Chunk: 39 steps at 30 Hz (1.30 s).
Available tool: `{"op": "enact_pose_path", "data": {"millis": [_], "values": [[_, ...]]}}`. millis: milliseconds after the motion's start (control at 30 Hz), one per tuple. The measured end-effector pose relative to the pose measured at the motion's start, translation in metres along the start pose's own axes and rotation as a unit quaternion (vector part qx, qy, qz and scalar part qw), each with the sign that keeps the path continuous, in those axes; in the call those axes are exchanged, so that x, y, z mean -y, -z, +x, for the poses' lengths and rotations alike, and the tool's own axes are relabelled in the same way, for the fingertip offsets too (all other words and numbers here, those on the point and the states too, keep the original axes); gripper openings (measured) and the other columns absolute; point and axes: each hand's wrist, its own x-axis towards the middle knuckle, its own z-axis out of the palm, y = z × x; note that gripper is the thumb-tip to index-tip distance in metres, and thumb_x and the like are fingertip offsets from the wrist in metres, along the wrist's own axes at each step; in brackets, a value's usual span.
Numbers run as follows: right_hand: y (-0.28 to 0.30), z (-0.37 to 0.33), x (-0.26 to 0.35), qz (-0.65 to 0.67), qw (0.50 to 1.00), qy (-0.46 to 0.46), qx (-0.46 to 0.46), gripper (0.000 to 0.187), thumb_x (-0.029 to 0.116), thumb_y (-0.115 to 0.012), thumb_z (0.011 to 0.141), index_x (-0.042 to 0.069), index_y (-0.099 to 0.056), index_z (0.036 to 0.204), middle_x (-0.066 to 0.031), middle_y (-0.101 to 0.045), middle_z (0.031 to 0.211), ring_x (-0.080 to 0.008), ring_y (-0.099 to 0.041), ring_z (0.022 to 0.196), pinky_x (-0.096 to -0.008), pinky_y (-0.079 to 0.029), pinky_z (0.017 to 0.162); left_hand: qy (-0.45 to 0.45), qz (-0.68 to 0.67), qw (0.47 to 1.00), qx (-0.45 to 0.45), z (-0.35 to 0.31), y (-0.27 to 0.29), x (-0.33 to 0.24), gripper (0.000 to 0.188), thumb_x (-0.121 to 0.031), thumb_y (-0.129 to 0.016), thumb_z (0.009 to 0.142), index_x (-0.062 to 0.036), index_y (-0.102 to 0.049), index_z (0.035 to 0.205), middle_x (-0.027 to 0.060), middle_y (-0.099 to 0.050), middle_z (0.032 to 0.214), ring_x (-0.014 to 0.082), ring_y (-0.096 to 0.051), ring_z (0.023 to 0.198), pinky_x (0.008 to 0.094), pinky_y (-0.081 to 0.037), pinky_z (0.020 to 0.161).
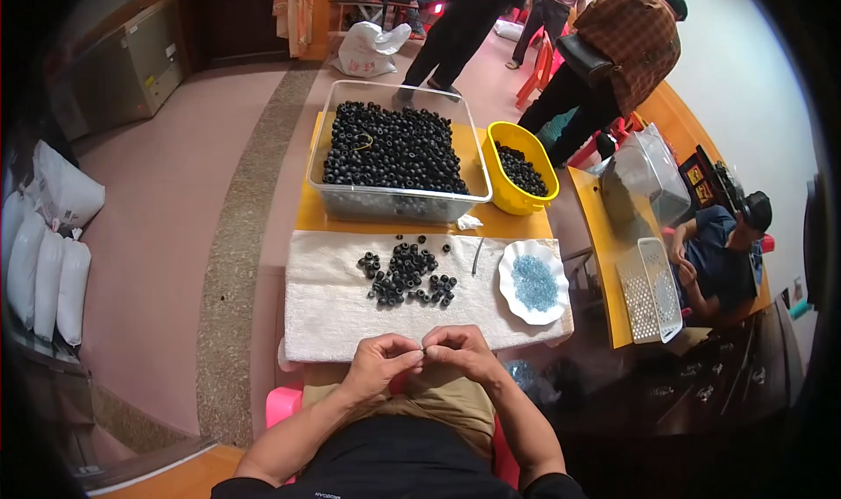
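Just off the near edge of a white towel (324, 324), my left hand (383, 363) and my right hand (460, 352) meet fingertip to fingertip. Both pinch at one spot, and what sits between them is too small and covered to name. Ahead of them on the towel lies a loose pile of small black ring-shaped parts (403, 271). To the right is a white scalloped plate (561, 276) with tiny pale blue, clear pieces (535, 282) in it. A thin grey stick-like tool (477, 256) lies between pile and plate.
Behind the towel stand a clear plastic bin (394, 203) full of black parts and a yellow tub (517, 199) with more. Crumpled white tissue (469, 222) lies nearby. A seated person (718, 254) is at a side table with a white perforated basket (644, 297). White sacks (48, 271) stand left.
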Motion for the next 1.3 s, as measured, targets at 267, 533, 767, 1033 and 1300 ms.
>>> {"op": "enact_pose_path", "data": {"millis": [267, 533, 767, 1033, 1300], "values": [[0.0, -0.003, 0.007, 0.014, 0.999, -0.05, 0.007, 0.011, 0.006, -0.067, 0.092, -0.002, -0.067, 0.1, -0.0041, -0.065, 0.1, -0.0116, -0.064, 0.093, -0.0256, -0.051, 0.083, 0.024, 0.017, 1.0, -0.003, -0.002, -0.001, 0.004, 0.015, -0.004, -0.068, 0.09, 0.0042, -0.066, 0.103, 0.0087, -0.07, 0.09, 0.0137, -0.067, 0.078, 0.0256, -0.056, 0.073], [0.004, 0.003, 0.014, -0.026, 0.996, -0.085, -0.03, 0.01, 0.005, -0.069, 0.089, -0.002, -0.065, 0.096, -0.0057, -0.066, 0.099, -0.0114, -0.062, 0.089, -0.0263, -0.05, 0.082, 0.036, -0.008, 0.999, -0.003, 0.007, -0.002, -0.005, 0.013, -0.003, -0.069, 0.089, 0.0016, -0.061, 0.098, 0.0065, -0.066, 0.089, 0.0126, -0.066, 0.079, 0.0256, -0.056, 0.074], [0.011, 0.011, 0.007, -0.186, 0.97, -0.005, -0.154, 0.005, 0.0, -0.064, 0.091, -0.002, -0.064, 0.096, -0.0035, -0.063, 0.09, -0.0104, -0.062, 0.081, -0.024, -0.051, 0.072, 0.018, -0.017, 1.0, -0.005, 0.004, 0.001, -0.004, 0.013, -0.004, -0.069, 0.089, 0.0018, -0.062, 0.098, 0.0073, -0.066, 0.088, 0.0127, -0.066, 0.079, 0.0258, -0.056, 0.074], [0.015, 0.039, 0.001, -0.561, 0.791, 0.204, -0.136, 0.011, 0.002, -0.069, 0.08, 0.004, -0.064, 0.089, -0.009, -0.065, 0.087, -0.0248, -0.064, 0.076, -0.0326, -0.052, 0.067, 0.005, -0.005, 0.999, -0.033, 0.005, 0.004, -0.002, 0.012, -0.002, -0.069, 0.088, 0.0021, -0.063, 0.097, 0.0076, -0.066, 0.088, 0.0124, -0.066, 0.078, 0.0258, -0.056, 0.074], [0.014, 0.036, -0.002, -0.627, 0.73, 0.229, -0.146, 0.011, 0.008, -0.071, 0.078, 0.007, -0.065, 0.087, -0.0061, -0.066, 0.091, -0.028, -0.064, 0.08, -0.0372, -0.052, 0.068, -0.004, -0.005, 0.999, -0.044, 0.005, 0.004, -0.003, 0.013, -0.001, -0.07, 0.087, 0.0019, -0.063, 0.097, 0.0073, -0.066, 0.087, 0.0122, -0.066, 0.077, 0.0252, -0.056, 0.073]]}}
